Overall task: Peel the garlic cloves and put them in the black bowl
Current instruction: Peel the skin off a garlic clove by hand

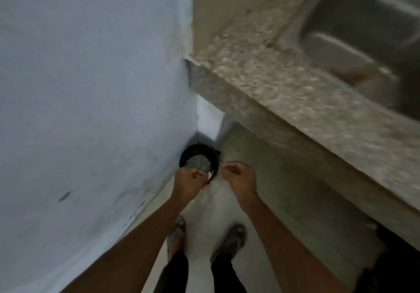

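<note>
Both hands hover over a black bin point(200, 159): left hand point(189, 180) pinching white peel point(209, 175), right hand point(238, 176) clenched, holding nothing.

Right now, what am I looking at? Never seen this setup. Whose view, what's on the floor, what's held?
No machine here: one camera on a person's head looks down at their own arms and feet. The left hand pinches something small and whitish, probably garlic skin; the blur hides what. The right hand has curled fingers, and its grip seems empty, though I cannot tell. Below the hands, a dark round container sits on the floor in the wall corner. A speckled stone counter with a steel sink runs on the right.
</note>
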